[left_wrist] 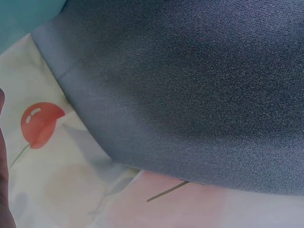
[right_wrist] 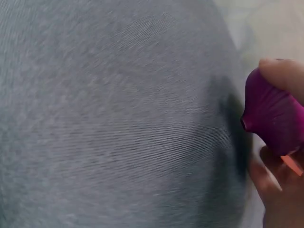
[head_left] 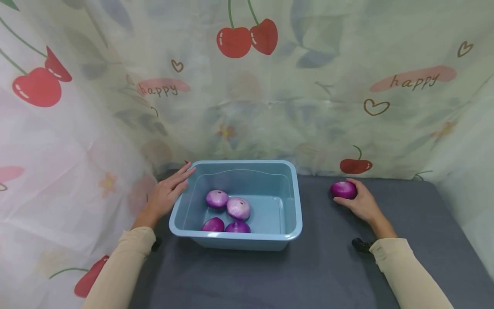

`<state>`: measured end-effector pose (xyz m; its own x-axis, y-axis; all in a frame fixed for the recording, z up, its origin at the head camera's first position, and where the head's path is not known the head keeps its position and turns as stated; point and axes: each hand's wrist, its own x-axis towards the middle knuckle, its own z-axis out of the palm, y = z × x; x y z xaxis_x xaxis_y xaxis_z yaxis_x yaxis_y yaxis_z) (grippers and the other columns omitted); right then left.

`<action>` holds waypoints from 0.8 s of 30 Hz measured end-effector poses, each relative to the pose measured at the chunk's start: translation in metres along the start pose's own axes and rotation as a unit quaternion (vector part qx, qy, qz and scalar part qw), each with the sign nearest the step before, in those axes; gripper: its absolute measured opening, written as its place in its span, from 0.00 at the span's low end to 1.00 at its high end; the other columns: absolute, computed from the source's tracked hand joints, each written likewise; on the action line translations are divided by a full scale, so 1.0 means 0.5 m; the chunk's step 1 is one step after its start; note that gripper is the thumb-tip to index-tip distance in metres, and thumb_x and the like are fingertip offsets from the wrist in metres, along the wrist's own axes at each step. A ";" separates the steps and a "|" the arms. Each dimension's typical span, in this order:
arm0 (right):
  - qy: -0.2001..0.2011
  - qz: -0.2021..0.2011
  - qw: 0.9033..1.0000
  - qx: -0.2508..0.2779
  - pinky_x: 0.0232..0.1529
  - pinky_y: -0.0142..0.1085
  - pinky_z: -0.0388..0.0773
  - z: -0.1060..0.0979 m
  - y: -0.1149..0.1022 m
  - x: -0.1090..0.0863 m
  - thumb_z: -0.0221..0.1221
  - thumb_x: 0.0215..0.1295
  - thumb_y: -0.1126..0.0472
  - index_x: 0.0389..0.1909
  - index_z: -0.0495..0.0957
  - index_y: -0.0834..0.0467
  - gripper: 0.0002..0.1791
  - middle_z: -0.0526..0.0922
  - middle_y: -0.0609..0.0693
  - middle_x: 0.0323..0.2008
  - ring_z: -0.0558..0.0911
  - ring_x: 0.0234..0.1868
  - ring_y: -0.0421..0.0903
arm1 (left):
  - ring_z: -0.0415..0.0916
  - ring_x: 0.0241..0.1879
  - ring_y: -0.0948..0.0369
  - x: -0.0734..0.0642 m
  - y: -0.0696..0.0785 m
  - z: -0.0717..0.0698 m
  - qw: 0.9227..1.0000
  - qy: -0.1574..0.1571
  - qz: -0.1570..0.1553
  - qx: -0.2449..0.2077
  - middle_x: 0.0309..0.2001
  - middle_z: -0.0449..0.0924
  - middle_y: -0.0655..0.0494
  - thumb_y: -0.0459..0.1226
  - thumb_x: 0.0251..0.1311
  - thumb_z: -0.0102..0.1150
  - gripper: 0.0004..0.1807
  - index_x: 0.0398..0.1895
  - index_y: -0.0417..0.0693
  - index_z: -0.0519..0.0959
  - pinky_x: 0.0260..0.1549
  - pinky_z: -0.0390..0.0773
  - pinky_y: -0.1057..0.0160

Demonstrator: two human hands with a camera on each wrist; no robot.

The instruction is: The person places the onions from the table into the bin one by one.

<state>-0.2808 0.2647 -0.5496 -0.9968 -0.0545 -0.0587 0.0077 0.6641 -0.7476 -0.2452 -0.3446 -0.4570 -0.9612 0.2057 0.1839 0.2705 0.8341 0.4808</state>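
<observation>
A light blue plastic basin stands on the dark grey table, with several purple onions lying in its left half. My left hand rests at the basin's left rim, its fingers extended over the edge. In the left wrist view only a strip of that hand shows at the left border. Well to the right of the basin, my right hand grips a purple onion between thumb and fingers. The right wrist view shows this onion with its pointed end outward, held near the table's edge.
A grey cloth-covered table lies under everything. Behind it and at the left hangs a pale curtain printed with cherries and hearts. Dark bands sit at both wrists beside the beige sleeves.
</observation>
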 end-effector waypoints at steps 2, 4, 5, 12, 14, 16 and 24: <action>0.007 -0.017 1.000 0.009 0.61 0.67 0.73 -0.005 -0.010 0.000 0.70 0.63 0.48 0.78 0.52 0.64 0.52 0.61 0.72 0.72 0.70 0.66 0.70 | 0.59 0.79 0.47 0.001 0.000 0.000 1.000 0.002 -0.004 -0.004 0.81 0.54 0.72 0.55 0.78 0.42 0.26 0.76 0.83 0.59 0.71 0.60 0.30; 0.017 -0.037 0.999 0.023 0.60 0.66 0.74 -0.010 -0.024 0.000 0.71 0.61 0.54 0.77 0.54 0.64 0.50 0.61 0.72 0.71 0.70 0.65 0.70 | 0.59 0.79 0.47 0.001 -0.001 0.000 1.000 0.003 -0.005 -0.005 0.81 0.54 0.72 0.54 0.78 0.42 0.26 0.76 0.83 0.59 0.71 0.60 0.29; 0.022 -0.046 0.998 0.028 0.59 0.66 0.74 -0.012 -0.032 -0.001 0.72 0.60 0.56 0.77 0.54 0.64 0.50 0.61 0.73 0.70 0.70 0.64 0.70 | 0.59 0.79 0.47 0.001 -0.001 0.000 1.000 0.002 -0.006 -0.005 0.81 0.54 0.71 0.54 0.78 0.42 0.26 0.76 0.83 0.59 0.71 0.60 0.29; 0.022 -0.082 0.996 0.038 0.58 0.66 0.76 -0.034 -0.103 -0.009 0.72 0.60 0.57 0.76 0.56 0.60 0.48 0.58 0.71 0.69 0.69 0.63 0.69 | 0.58 0.79 0.47 0.000 -0.002 0.001 1.000 -0.004 -0.007 -0.004 0.81 0.54 0.70 0.55 0.78 0.42 0.26 0.77 0.82 0.59 0.71 0.59 0.29; 0.013 -0.086 0.995 0.040 0.58 0.66 0.76 -0.041 -0.124 -0.013 0.72 0.60 0.56 0.76 0.55 0.60 0.49 0.59 0.71 0.70 0.69 0.63 0.69 | 0.58 0.79 0.46 0.000 -0.002 0.002 1.000 -0.005 -0.008 -0.003 0.81 0.53 0.70 0.55 0.78 0.41 0.26 0.77 0.82 0.59 0.71 0.59 0.29; 0.002 -0.088 0.995 0.045 0.58 0.65 0.77 -0.048 -0.147 -0.019 0.72 0.59 0.56 0.77 0.54 0.59 0.50 0.60 0.70 0.70 0.70 0.64 0.69 | 0.59 0.79 0.46 0.001 -0.002 0.003 1.000 -0.004 -0.008 -0.001 0.81 0.54 0.70 0.55 0.78 0.41 0.26 0.77 0.82 0.59 0.71 0.59 0.29; -0.023 -0.092 0.993 0.064 0.55 0.61 0.82 -0.062 -0.221 -0.037 0.72 0.61 0.51 0.78 0.50 0.55 0.52 0.61 0.66 0.72 0.69 0.66 0.67 | 0.59 0.79 0.46 0.001 -0.002 0.001 1.000 -0.003 -0.006 0.003 0.81 0.53 0.71 0.55 0.78 0.41 0.26 0.77 0.82 0.58 0.71 0.60 0.29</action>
<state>-0.2657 0.2153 -0.4452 -0.9776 -0.2024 0.0583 -0.1609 0.5392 -0.8267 -0.2458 -0.3450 -0.4579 -0.9648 0.1978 0.1735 0.2581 0.8394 0.4784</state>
